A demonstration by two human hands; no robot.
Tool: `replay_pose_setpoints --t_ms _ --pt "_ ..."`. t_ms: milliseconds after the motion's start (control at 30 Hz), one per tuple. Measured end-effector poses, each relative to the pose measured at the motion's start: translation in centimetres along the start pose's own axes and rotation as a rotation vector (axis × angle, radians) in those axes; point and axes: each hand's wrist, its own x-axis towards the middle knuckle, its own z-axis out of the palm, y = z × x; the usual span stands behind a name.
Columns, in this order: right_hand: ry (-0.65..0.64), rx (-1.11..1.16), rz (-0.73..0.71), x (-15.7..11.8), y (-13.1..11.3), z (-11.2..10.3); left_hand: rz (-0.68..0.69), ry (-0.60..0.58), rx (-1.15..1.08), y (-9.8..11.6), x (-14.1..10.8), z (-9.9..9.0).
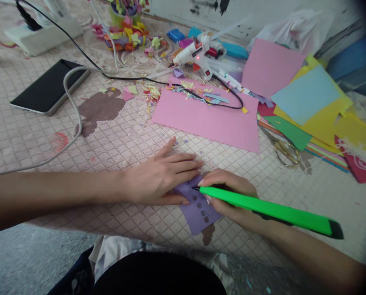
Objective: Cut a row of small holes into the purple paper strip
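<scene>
Near the front edge of the table (118,219), the left hand (158,176) lies spread over purple paper (191,218). The right hand (236,181) pinches a green utility knife (269,207), tip at the paper.

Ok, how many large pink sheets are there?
2: the near pink sheet lies under paper scraps, the far pink sheet beside the light blue sheet. More may be hidden.
</scene>
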Motion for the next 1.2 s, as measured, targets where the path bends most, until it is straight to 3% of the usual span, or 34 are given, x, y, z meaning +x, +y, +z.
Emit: replay_pose_setpoints --t_ms 667,867,1200 --pt "-0.01 -0.011 -0.04 0.0 -0.03 -0.05 0.0 0.016 0.007 0.08 0.02 -0.08" --pt "0.043 0.049 0.029 -0.27 -0.31 -0.19 0.009 0.023 0.088 0.09 -0.19 0.07" --pt "0.042 0.007 0.047 -0.22 -0.55 0.09 0.074 -0.059 -0.098 -0.31 -0.02 -0.24"
